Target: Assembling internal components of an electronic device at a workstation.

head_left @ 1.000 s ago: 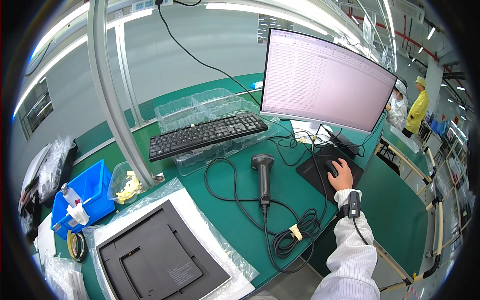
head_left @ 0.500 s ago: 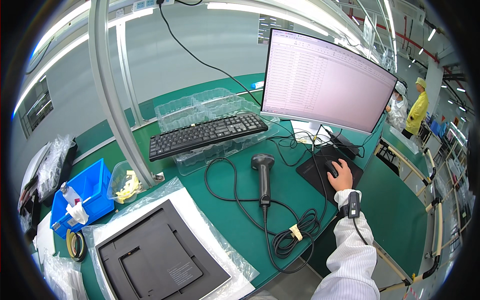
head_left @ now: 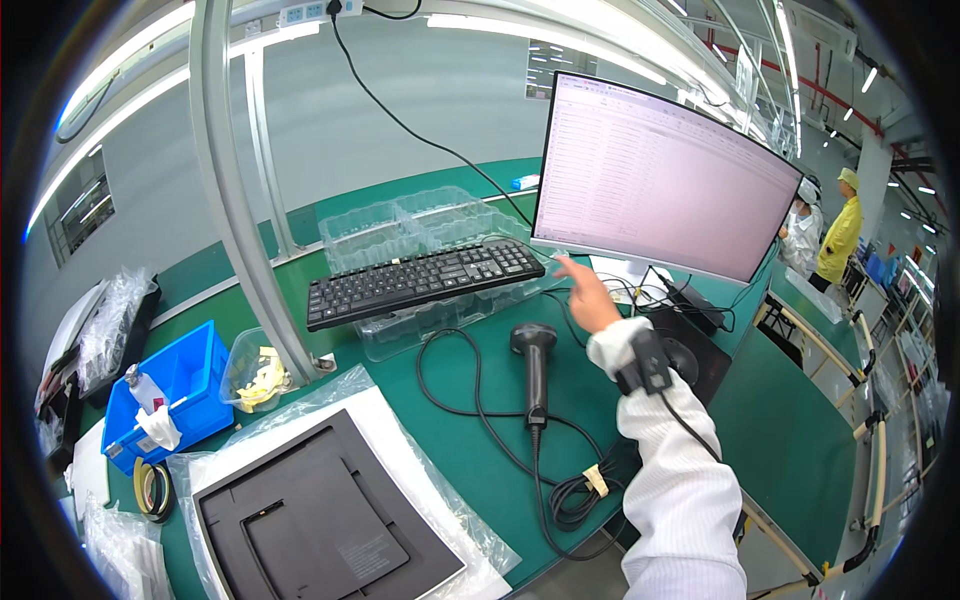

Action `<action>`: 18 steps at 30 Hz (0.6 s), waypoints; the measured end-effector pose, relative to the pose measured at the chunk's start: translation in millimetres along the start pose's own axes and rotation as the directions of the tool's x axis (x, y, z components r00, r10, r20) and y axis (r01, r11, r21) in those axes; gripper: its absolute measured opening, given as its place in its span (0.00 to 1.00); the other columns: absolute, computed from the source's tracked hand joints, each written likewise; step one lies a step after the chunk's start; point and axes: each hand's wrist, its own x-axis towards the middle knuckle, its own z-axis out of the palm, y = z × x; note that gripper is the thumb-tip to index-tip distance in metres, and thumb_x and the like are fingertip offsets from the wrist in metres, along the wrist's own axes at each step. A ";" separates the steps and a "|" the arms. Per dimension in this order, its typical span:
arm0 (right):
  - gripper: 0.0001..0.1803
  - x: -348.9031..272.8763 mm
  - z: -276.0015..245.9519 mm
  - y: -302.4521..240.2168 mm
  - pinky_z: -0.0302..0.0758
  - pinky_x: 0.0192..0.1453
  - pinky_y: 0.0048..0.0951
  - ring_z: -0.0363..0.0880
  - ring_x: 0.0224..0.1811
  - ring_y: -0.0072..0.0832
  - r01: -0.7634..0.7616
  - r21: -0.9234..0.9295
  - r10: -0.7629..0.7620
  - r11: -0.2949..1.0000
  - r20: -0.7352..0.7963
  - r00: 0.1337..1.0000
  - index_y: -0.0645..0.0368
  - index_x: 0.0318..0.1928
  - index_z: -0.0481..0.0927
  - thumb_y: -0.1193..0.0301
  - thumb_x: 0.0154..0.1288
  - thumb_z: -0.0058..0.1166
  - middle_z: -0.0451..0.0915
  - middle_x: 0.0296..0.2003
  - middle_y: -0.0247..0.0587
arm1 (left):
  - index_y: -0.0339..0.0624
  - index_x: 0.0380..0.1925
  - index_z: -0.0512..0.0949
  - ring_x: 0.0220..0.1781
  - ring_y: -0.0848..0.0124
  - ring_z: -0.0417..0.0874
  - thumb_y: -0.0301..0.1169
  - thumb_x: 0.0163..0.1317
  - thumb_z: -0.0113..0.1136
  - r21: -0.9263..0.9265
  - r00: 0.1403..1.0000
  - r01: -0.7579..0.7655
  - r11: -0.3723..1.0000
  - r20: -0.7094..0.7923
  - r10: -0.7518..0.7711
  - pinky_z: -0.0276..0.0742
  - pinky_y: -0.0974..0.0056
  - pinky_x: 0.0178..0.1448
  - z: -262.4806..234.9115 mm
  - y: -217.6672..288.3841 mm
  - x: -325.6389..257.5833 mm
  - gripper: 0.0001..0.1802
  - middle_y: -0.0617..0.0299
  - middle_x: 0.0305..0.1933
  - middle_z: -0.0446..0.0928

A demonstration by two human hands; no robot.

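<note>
My right hand [head_left: 588, 297] hovers just off the right end of a black keyboard [head_left: 430, 277], its index finger stretched toward the keys and nothing held in it. The keyboard rests tilted on clear plastic trays [head_left: 400, 335]. Beyond the hand, a wide monitor [head_left: 660, 180] shows a spreadsheet. A black mouse pad [head_left: 712, 365] lies partly behind my sleeve and wrist device; I cannot make out the mouse clearly. Left of my forearm, a black handheld barcode scanner [head_left: 536, 375] lies on the green bench with its cable coiled. My left hand is out of the picture.
A flat dark grey panel [head_left: 330, 510] lies on white foam and plastic film at the front. To its left are a blue bin [head_left: 190, 400], a clear tub [head_left: 258, 372] of yellow scraps and tape rolls [head_left: 153, 490]. A metal post [head_left: 235, 200] rises behind. Two people stand far right.
My right hand has let go of the mouse and moved left and away from me to the keyboard's right end. The view has shifted slightly.
</note>
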 end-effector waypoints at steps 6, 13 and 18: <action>0.32 50.4 59.6 -4.1 0.66 0.50 0.33 0.70 0.45 0.39 -0.050 -0.108 0.068 0.993 0.167 0.984 0.52 0.52 0.67 0.89 0.42 0.35 0.75 0.40 0.38 | 0.41 0.22 0.71 0.21 0.82 0.60 0.32 0.56 0.54 0.010 0.999 0.031 0.999 -0.013 -0.031 0.54 0.73 0.24 0.0 0.2 0.4 0.08 0.75 0.19 0.62; 0.31 59.3 69.1 -1.5 0.61 0.52 0.36 0.68 0.48 0.31 -0.126 -0.239 0.185 0.963 0.241 0.953 0.49 0.52 0.65 0.85 0.43 0.42 0.74 0.38 0.31 | 0.42 0.23 0.71 0.19 0.82 0.58 0.32 0.55 0.54 -0.020 0.996 0.082 0.996 -0.022 -0.082 0.52 0.73 0.22 3.9 8.0 -1.0 0.07 0.75 0.18 0.60; 0.29 56.5 72.8 3.3 0.60 0.53 0.37 0.67 0.49 0.30 -0.073 -0.264 0.139 0.962 0.242 0.960 0.49 0.52 0.66 0.84 0.45 0.42 0.75 0.39 0.30 | 0.42 0.23 0.71 0.18 0.83 0.57 0.32 0.55 0.54 -0.022 0.997 0.076 0.997 0.019 -0.076 0.51 0.74 0.21 -0.4 4.8 0.9 0.07 0.76 0.17 0.60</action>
